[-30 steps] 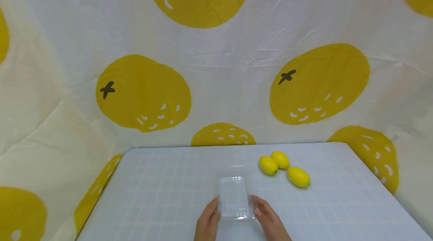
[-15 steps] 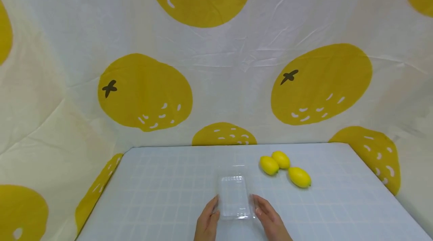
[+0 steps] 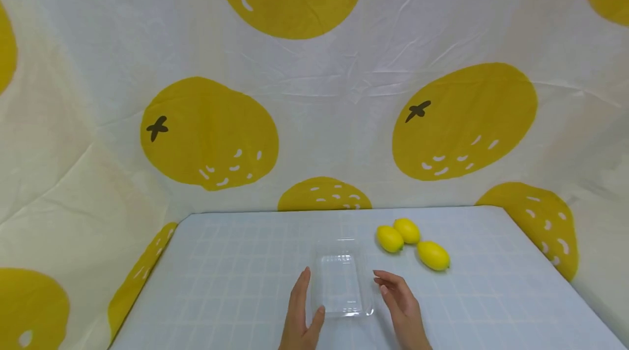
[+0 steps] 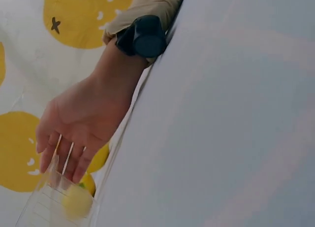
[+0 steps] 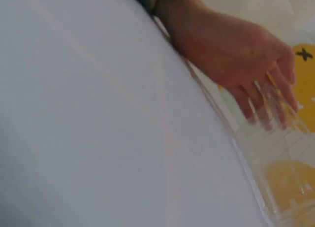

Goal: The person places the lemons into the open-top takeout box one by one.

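Fingers straight and relaxed on both sides, holding nothing: the left hand [image 3: 301,314] stands just beside the left wall of the clear plastic container [image 3: 340,284], the right hand [image 3: 400,303] a little off its right wall. The container sits on the surface [image 3: 221,284] near the front edge, about mid-width. Three lemons [image 3: 411,243] lie beyond, toward the back right.

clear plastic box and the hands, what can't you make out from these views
- Clear plastic box: head view, too see-through to tell whether it holds anything.
- Left hand, right hand: head view, wrists cut off by the bottom edge.
- Right wrist view: blurred; whether fingers touch the box is unclear.
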The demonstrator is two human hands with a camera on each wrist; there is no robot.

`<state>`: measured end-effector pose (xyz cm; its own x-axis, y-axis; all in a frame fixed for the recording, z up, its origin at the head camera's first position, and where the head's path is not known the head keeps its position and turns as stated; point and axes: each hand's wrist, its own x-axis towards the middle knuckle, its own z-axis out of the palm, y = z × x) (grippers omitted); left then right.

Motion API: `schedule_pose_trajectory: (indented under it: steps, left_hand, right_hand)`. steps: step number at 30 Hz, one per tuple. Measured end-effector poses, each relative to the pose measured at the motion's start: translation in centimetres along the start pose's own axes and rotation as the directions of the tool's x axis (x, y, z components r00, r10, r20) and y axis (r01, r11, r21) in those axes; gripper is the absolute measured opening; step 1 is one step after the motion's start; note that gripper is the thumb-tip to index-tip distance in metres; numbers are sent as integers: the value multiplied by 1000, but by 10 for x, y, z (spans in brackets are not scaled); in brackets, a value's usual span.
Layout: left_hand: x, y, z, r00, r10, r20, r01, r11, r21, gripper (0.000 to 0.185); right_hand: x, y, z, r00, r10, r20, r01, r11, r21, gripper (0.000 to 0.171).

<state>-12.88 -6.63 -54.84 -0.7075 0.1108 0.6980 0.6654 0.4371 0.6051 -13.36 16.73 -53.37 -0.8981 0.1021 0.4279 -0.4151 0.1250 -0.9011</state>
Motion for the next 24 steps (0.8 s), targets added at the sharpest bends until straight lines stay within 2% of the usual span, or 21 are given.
schedule_pose_trajectory:
  steps: [2,3,6,9,12,14,15,17,21,24]
  left_hand:
    - [2,-6,-1,995,102,1,-101,990,95,73]
    - [3,-8,-1,991,134,8,-134,981,141,74]
    - [8,-14,-3,976,215,26,-214,945,248,71]
    - [13,-18,-6,965,260,49,-262,915,306,69]
    - [16,-21,-7,955,289,62,-293,898,329,68]
    - [16,-22,-7,953,293,70,-299,889,346,68]
    - [16,-22,-7,953,293,76,-300,887,350,68]
    - [15,-23,-7,954,284,95,-299,885,358,67]
    - [13,-24,-7,957,259,132,-290,881,373,67]
    - [12,-24,-7,960,238,149,-278,877,392,68]
  right_hand:
    - [9,6,-2,991,-132,-2,132,991,-30,26]
    - [15,10,-3,980,-200,-9,200,979,-46,27]
    - [36,22,-6,930,-363,-56,354,927,-125,33]
    - [58,33,-6,877,-469,-105,439,871,-221,35]
    - [78,43,-7,825,-554,-117,506,814,-287,34]
    - [89,48,-8,799,-594,-95,543,780,-311,34]
    - [93,51,-9,793,-604,-78,553,768,-323,34]
    - [100,55,-11,801,-597,-47,547,761,-348,35]
    - [104,61,-14,859,-512,19,470,771,-431,39]
    - [104,63,-15,889,-454,57,426,774,-468,41]
